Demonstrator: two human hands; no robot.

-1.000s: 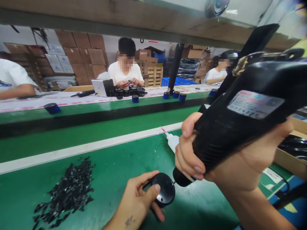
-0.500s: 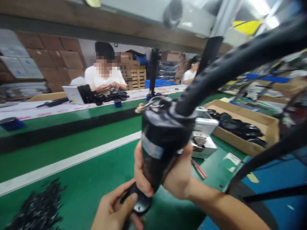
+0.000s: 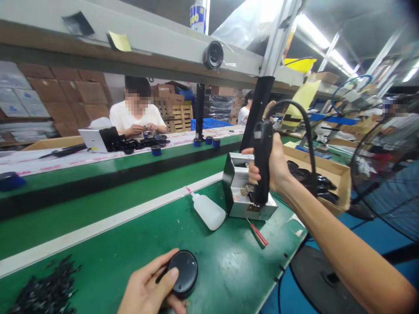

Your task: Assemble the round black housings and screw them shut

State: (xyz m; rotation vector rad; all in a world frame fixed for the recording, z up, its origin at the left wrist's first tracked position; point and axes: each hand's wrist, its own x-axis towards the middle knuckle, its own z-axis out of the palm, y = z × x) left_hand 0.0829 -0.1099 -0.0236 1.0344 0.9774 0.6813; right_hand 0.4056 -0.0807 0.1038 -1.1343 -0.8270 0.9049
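Cap (image 3: 186, 274) in front of the squeeze bottle (image 3: 210, 213) is pinched by the left hand (image 3: 147, 281), probably to stay steady, while the right hand (image 3: 276, 162) wraps the electric screwdriver (image 3: 262, 159) upright, seemingly to point at the screw feeder (image 3: 240, 181) right of the bottle.

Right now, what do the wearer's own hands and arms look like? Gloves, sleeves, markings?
Both hands are bare: no gloves or rings show on the left hand or right hand. The right forearm is uncovered to the picture's edge, without visible sleeve, watch or band. The left forearm is mostly out of frame, so its sleeve can't be told.
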